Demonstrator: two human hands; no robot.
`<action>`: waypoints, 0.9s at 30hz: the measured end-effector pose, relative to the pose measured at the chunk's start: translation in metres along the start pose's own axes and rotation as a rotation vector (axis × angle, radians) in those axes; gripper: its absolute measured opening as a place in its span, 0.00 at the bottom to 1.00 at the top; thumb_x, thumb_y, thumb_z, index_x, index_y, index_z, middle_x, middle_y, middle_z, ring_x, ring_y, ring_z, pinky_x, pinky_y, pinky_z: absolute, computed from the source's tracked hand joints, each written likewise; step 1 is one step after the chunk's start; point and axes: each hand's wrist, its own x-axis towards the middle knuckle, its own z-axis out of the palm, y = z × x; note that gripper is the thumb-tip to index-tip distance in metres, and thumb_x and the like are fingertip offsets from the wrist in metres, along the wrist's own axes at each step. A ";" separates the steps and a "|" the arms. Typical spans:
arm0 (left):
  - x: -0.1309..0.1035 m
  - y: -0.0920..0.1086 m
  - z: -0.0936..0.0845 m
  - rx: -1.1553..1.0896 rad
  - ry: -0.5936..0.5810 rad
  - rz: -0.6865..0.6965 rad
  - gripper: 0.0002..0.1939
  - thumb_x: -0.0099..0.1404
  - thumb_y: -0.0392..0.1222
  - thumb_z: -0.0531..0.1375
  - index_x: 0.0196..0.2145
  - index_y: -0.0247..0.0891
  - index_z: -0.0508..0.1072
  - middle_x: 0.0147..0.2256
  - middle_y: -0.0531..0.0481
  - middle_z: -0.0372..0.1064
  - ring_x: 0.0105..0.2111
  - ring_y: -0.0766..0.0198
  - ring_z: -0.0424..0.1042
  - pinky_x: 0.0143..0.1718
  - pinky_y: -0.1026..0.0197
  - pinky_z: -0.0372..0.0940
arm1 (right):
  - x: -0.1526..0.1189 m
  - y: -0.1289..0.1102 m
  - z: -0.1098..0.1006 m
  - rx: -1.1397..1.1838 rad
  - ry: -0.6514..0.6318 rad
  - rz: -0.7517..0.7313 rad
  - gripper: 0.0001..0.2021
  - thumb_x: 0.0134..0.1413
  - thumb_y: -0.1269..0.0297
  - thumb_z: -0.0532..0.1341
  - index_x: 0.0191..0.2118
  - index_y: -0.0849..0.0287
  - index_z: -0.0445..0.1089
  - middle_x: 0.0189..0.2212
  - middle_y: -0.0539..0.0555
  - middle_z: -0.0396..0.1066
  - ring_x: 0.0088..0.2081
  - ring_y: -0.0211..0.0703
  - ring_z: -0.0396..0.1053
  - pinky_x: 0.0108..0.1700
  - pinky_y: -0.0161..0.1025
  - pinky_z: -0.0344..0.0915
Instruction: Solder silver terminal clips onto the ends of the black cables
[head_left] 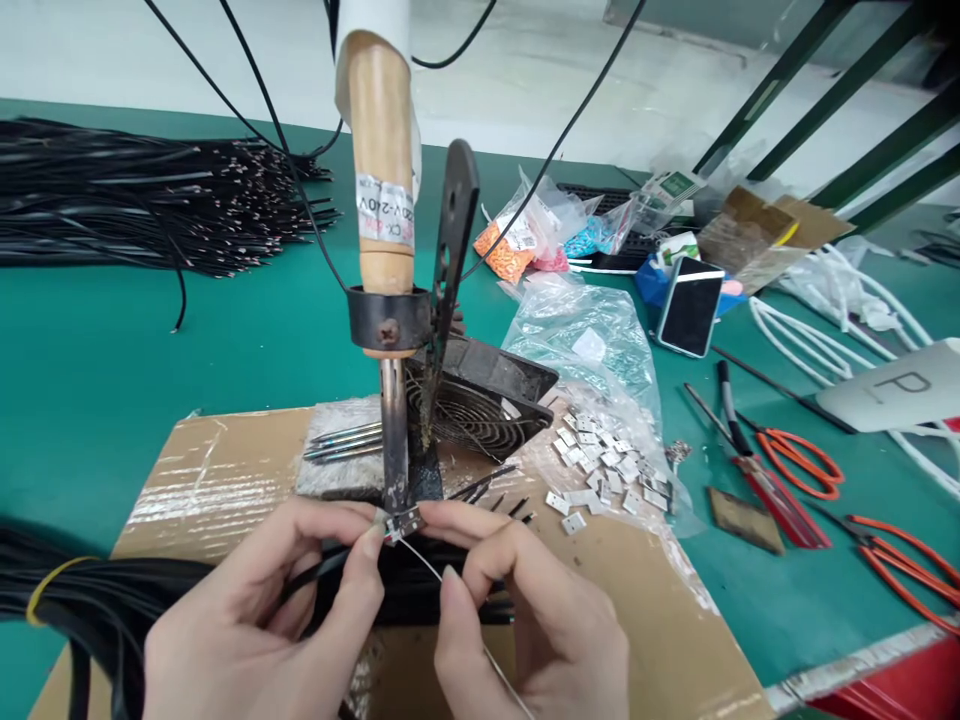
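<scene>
usb connector [406, 522]: one, between the fingertips of both hands, just under the lower end of the soldering iron [387, 270]; contact with the iron, cannot tell. judged light, stiff and rather slippery in its metal shell, fragile at the contacts; likely hot near the iron. best hold: by the shell's outer edges, clear of the contacts.

left hand [262, 610]: pinching the end of one black cable [319, 572] at the connector. right hand [540, 610]: thumb and finger grasping one thin solder wire [422, 560], forefinger against the connector's near end.

counts: soldering iron, one, beyond and between the hands. beyond the right hand: fan [480, 395], one; loose connectors [607, 465], well over a dozen, too overlapped for an exact count. further right of the right hand, on the worktop [247, 350]: orange-handled tools [806, 462], two; phone [691, 308], one. beside the left hand: banded cable bundle [97, 590], one; far beyond, another bundle [150, 200], one.
</scene>
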 end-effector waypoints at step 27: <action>-0.007 0.006 0.003 0.023 0.041 -0.036 0.16 0.62 0.59 0.71 0.33 0.44 0.79 0.30 0.52 0.84 0.34 0.56 0.87 0.31 0.66 0.82 | 0.006 -0.007 0.003 0.115 0.044 -0.005 0.11 0.56 0.74 0.65 0.28 0.49 0.69 0.44 0.51 0.87 0.42 0.51 0.85 0.48 0.46 0.77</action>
